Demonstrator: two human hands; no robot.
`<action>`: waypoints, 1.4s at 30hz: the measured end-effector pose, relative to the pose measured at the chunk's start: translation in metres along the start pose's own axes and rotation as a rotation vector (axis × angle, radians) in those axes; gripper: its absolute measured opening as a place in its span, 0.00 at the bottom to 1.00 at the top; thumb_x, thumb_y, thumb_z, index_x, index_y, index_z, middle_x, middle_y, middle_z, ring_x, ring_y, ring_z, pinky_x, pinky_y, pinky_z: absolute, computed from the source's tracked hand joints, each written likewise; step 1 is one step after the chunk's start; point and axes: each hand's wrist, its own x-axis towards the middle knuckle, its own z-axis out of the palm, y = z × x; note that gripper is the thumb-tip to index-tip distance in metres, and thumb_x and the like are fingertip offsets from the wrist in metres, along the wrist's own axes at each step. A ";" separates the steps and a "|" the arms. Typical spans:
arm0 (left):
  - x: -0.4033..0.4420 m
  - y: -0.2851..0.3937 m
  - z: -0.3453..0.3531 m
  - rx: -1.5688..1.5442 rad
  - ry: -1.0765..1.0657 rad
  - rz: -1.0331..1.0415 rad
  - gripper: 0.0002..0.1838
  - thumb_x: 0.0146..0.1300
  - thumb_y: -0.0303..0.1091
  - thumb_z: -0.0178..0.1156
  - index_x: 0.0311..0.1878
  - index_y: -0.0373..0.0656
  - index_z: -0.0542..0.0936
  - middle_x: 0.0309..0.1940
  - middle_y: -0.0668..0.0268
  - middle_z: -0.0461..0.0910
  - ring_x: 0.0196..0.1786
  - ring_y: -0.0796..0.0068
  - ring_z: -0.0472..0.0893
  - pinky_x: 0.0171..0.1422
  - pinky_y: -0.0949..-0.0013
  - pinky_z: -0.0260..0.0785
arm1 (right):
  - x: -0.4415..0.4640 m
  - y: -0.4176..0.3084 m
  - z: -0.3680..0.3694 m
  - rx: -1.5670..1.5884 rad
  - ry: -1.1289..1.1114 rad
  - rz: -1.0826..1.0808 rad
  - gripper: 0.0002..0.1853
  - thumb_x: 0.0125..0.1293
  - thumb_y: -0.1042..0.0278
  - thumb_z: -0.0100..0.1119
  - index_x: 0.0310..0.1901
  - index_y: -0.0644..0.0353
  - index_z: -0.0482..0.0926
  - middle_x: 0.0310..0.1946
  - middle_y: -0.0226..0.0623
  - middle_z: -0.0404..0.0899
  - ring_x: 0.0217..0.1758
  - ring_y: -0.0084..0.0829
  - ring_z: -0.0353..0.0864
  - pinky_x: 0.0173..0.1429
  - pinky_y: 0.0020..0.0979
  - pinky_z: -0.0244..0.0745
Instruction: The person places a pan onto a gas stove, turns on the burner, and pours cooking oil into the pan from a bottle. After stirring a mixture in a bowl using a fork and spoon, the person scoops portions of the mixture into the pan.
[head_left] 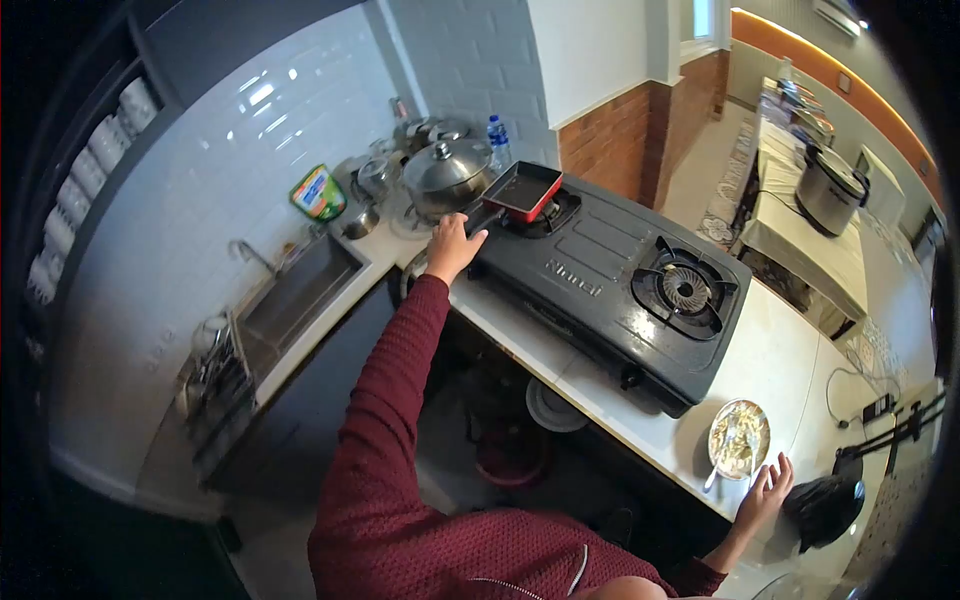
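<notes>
My left hand (455,248) is at the black handle of a small square red frying pan (525,190), its fingers and thumb to either side of the handle's end. The pan, dark inside, rests over the left burner of the black two-burner stove (600,262). My right hand (766,490) is open, fingers apart, beside a bowl (740,438) of pale, mixed food. A spoon handle (711,480) sticks out over the bowl's near edge. The right fingertips are close to the bowl; whether they touch it I cannot tell.
A lidded steel pot (447,178) stands left of the pan, near a water bottle (498,142) and a green pouch (318,193). The sink (300,290) is at left. A black bag (826,508) lies right of my right hand. Beyond, a rice cooker (830,190) sits on a table.
</notes>
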 end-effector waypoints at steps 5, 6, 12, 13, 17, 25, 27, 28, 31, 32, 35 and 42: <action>0.075 -0.050 0.052 -0.249 -0.765 -0.348 0.36 0.56 0.64 0.55 0.51 0.37 0.74 0.36 0.53 0.81 0.33 0.57 0.82 0.46 0.56 0.72 | -0.086 -0.054 0.008 -0.054 0.123 0.029 0.18 0.65 0.76 0.50 0.57 0.65 0.70 0.60 0.43 0.62 0.57 0.41 0.71 0.58 0.38 0.71; 0.073 -0.051 0.056 -0.430 -0.824 -0.445 0.35 0.56 0.65 0.54 0.47 0.38 0.75 0.30 0.61 0.82 0.24 0.69 0.80 0.37 0.61 0.73 | -0.102 -0.060 0.008 -0.038 0.137 0.038 0.18 0.64 0.76 0.50 0.56 0.65 0.70 0.60 0.42 0.62 0.56 0.41 0.71 0.58 0.37 0.71; 0.075 -0.057 0.081 -1.121 -0.934 -0.551 0.07 0.61 0.32 0.59 0.29 0.44 0.72 0.19 0.72 0.71 0.18 0.82 0.71 0.20 0.77 0.65 | -0.179 -0.101 -0.010 -0.231 0.273 0.182 0.18 0.64 0.74 0.51 0.56 0.62 0.71 0.60 0.41 0.63 0.54 0.40 0.73 0.56 0.36 0.71; 0.073 -0.058 0.085 -1.201 -0.936 -0.549 0.07 0.61 0.33 0.58 0.29 0.45 0.72 0.19 0.73 0.71 0.18 0.82 0.70 0.19 0.77 0.64 | -0.185 -0.098 -0.015 -0.272 0.289 0.148 0.18 0.64 0.74 0.51 0.56 0.61 0.71 0.60 0.41 0.63 0.54 0.39 0.73 0.56 0.36 0.72; 0.050 -0.050 0.069 -1.572 -0.796 -0.514 0.06 0.63 0.32 0.56 0.32 0.45 0.69 0.20 0.71 0.70 0.17 0.82 0.69 0.18 0.76 0.61 | -0.186 -0.108 -0.020 -0.309 0.332 0.149 0.18 0.63 0.75 0.51 0.56 0.60 0.71 0.60 0.40 0.63 0.53 0.38 0.73 0.53 0.35 0.74; -0.031 -0.044 -0.043 -1.416 -0.677 -0.482 0.09 0.64 0.35 0.55 0.33 0.45 0.66 0.20 0.70 0.69 0.15 0.81 0.69 0.14 0.74 0.59 | -0.134 -0.125 -0.004 -0.195 0.198 0.056 0.18 0.64 0.75 0.51 0.57 0.61 0.71 0.60 0.41 0.62 0.53 0.38 0.73 0.50 0.34 0.76; -0.057 -0.056 -0.076 -1.376 -0.760 -0.537 0.09 0.65 0.35 0.54 0.33 0.46 0.65 0.19 0.70 0.68 0.14 0.80 0.69 0.13 0.74 0.59 | -0.120 -0.129 0.008 -0.141 0.134 0.008 0.19 0.64 0.76 0.50 0.57 0.63 0.70 0.61 0.41 0.61 0.54 0.38 0.73 0.48 0.32 0.78; -0.074 -0.061 -0.079 -1.400 -0.752 -0.586 0.09 0.65 0.35 0.54 0.33 0.45 0.65 0.19 0.70 0.68 0.14 0.80 0.69 0.13 0.74 0.59 | -0.112 -0.129 0.015 -0.113 0.094 -0.027 0.19 0.64 0.77 0.50 0.57 0.63 0.70 0.61 0.41 0.61 0.53 0.38 0.73 0.48 0.31 0.78; -0.132 -0.057 -0.099 -1.333 -0.694 -0.661 0.10 0.65 0.36 0.53 0.33 0.44 0.65 0.19 0.69 0.68 0.13 0.79 0.68 0.13 0.74 0.59 | -0.096 -0.131 0.037 -0.083 -0.023 -0.088 0.18 0.63 0.77 0.49 0.56 0.63 0.71 0.61 0.41 0.62 0.52 0.38 0.74 0.47 0.31 0.78; -0.147 -0.057 -0.111 -1.283 -0.709 -0.652 0.11 0.66 0.37 0.53 0.32 0.44 0.64 0.19 0.69 0.68 0.12 0.79 0.68 0.12 0.73 0.59 | -0.089 -0.129 0.045 -0.060 -0.070 -0.104 0.18 0.63 0.77 0.49 0.56 0.62 0.71 0.61 0.41 0.62 0.51 0.37 0.75 0.47 0.31 0.78; -0.192 -0.058 -0.121 -1.304 -0.662 -0.676 0.09 0.67 0.35 0.52 0.33 0.44 0.64 0.19 0.69 0.67 0.11 0.79 0.68 0.11 0.73 0.59 | -0.073 -0.130 0.066 -0.036 -0.174 -0.184 0.18 0.63 0.77 0.50 0.56 0.62 0.71 0.60 0.41 0.63 0.51 0.35 0.75 0.47 0.31 0.77; -0.256 -0.051 -0.151 -1.207 -0.574 -0.775 0.09 0.67 0.34 0.51 0.34 0.42 0.64 0.17 0.69 0.67 0.11 0.80 0.68 0.11 0.74 0.59 | -0.067 -0.145 0.113 0.048 -0.383 -0.261 0.19 0.61 0.80 0.51 0.55 0.59 0.73 0.60 0.41 0.64 0.50 0.34 0.76 0.47 0.30 0.77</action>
